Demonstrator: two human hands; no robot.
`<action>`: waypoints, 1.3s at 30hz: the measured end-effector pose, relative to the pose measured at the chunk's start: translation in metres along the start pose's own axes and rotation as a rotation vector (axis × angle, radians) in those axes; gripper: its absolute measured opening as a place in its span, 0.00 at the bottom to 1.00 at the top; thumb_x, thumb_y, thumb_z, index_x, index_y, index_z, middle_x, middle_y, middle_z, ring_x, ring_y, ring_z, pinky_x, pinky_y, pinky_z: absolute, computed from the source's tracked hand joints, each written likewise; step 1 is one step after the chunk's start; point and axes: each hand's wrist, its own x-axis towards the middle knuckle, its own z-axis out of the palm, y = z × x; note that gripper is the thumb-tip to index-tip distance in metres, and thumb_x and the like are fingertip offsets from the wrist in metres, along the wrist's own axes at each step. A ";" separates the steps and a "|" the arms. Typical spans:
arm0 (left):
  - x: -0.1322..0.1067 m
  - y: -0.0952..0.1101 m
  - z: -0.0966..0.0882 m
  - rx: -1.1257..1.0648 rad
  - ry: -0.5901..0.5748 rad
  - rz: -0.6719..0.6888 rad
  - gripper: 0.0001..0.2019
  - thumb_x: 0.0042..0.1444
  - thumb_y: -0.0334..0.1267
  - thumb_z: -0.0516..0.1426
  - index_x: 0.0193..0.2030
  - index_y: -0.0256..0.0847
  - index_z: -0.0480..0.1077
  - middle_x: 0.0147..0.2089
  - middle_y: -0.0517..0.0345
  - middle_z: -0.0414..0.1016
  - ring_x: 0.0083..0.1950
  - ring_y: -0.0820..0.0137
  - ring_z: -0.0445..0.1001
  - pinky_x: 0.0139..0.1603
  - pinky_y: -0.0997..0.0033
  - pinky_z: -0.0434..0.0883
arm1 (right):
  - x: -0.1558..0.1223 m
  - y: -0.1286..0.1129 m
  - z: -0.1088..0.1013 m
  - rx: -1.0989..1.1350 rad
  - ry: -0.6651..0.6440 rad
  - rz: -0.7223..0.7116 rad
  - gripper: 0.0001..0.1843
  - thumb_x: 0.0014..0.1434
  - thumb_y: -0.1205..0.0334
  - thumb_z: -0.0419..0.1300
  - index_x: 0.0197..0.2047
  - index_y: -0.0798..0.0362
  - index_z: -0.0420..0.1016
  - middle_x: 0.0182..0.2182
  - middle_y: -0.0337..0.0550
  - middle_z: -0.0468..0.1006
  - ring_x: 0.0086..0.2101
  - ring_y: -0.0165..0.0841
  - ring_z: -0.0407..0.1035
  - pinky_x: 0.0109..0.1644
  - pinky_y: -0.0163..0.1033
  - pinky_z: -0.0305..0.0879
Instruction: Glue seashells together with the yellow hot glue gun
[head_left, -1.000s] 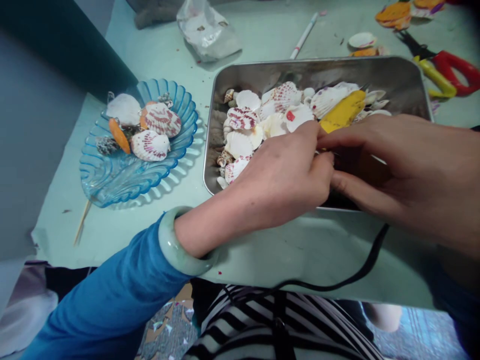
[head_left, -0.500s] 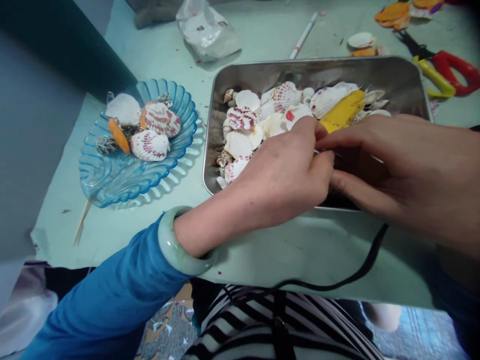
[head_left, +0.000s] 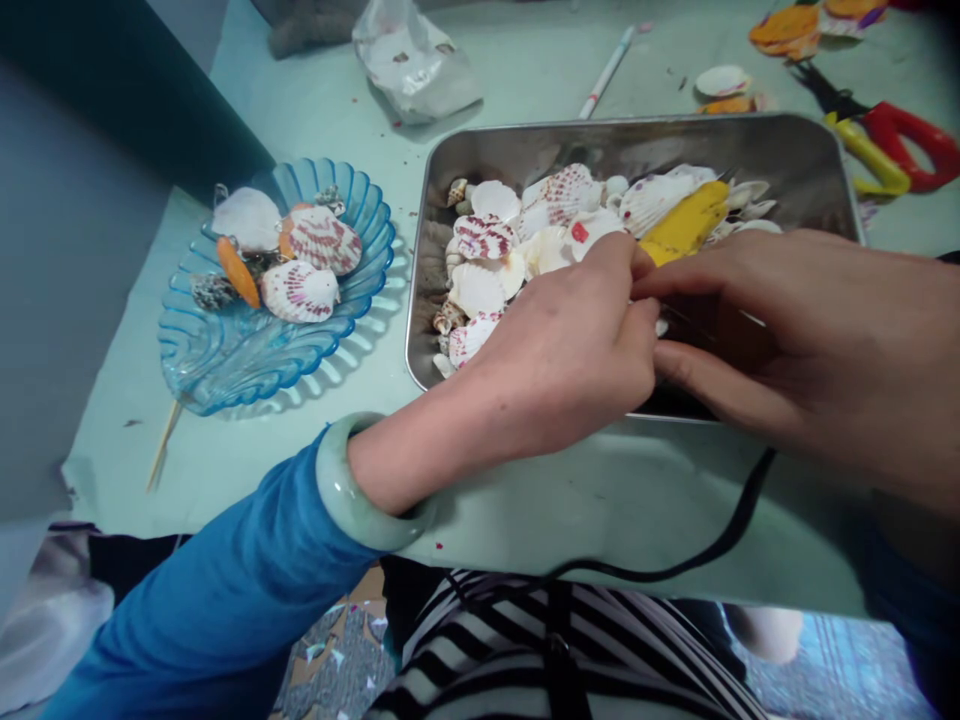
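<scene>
A steel tray [head_left: 817, 160] holds several white and red-speckled seashells [head_left: 486, 237] and one yellow-painted shell [head_left: 686, 225]. Both my hands meet over the tray's near side. My left hand [head_left: 559, 355], with a pale green bangle [head_left: 341, 490] at the wrist, has its fingers curled and pinched against my right fingertips. My right hand [head_left: 810, 330] pinches too, thumb below and forefinger above. A small pale bit shows between the fingertips; I cannot make out what it is.
A blue glass shell-shaped dish [head_left: 225, 350] at the left holds a few shells and an orange piece. Red-and-yellow scissors [head_left: 892, 145], a pen [head_left: 606, 72], a plastic bag [head_left: 412, 60] and painted shells lie beyond the tray. A black cord [head_left: 697, 560] crosses the table's near edge.
My left fingers have shifted slightly up and closed tighter against my right fingertips. Everything else has stayed in place.
</scene>
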 end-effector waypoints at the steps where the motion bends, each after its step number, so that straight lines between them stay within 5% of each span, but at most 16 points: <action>1: 0.000 0.000 0.000 -0.002 0.001 0.001 0.05 0.56 0.33 0.48 0.39 0.42 0.63 0.38 0.59 0.74 0.46 0.63 0.73 0.37 0.67 0.72 | 0.000 0.000 0.000 -0.005 -0.004 -0.004 0.20 0.59 0.47 0.47 0.42 0.52 0.71 0.30 0.41 0.74 0.30 0.34 0.69 0.28 0.39 0.58; 39: -0.002 0.000 -0.002 0.108 0.013 0.047 0.09 0.59 0.38 0.46 0.41 0.41 0.65 0.39 0.55 0.74 0.45 0.62 0.72 0.37 0.63 0.72 | 0.001 -0.003 -0.001 0.050 0.011 0.045 0.18 0.58 0.52 0.49 0.41 0.54 0.72 0.30 0.44 0.73 0.28 0.34 0.69 0.27 0.40 0.59</action>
